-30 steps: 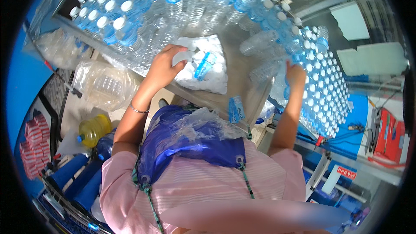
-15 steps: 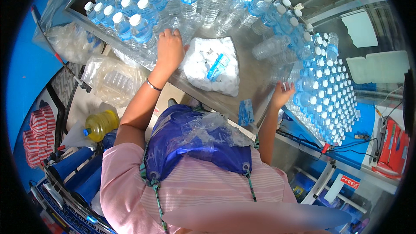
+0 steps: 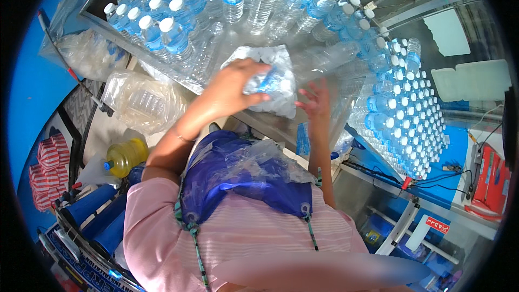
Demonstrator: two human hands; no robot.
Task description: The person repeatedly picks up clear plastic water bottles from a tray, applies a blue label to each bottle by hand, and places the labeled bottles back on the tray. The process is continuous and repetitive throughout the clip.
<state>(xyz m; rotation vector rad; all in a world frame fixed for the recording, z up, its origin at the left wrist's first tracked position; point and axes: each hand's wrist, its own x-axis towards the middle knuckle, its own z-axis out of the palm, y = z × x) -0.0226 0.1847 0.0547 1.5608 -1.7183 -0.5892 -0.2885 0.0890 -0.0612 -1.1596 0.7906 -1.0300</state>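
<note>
A clear bag of white bottle caps, with a blue label strip inside, lies on the metal table. My left hand is over the bag's left part, thumb and fingers apart; whether it touches the bag, I cannot tell. My right hand is just right of the bag, fingers spread and slightly smeared, with nothing seen in it. Beyond the bag, a clear bottle lies tilted, and an uncapped-looking clear bottle stands among others. A blue label sheet hangs at the table's near edge.
Capped water bottles crowd the far left of the table. Many more capped bottles are packed in rows at the right. Plastic bags and a yellow jug are on the left. A red case stands at far right.
My left hand has moved right and nearer, from beside the bottles to over the bag of caps. My right hand has moved left from the bottle rows toward the bag, fingers spreading.
</note>
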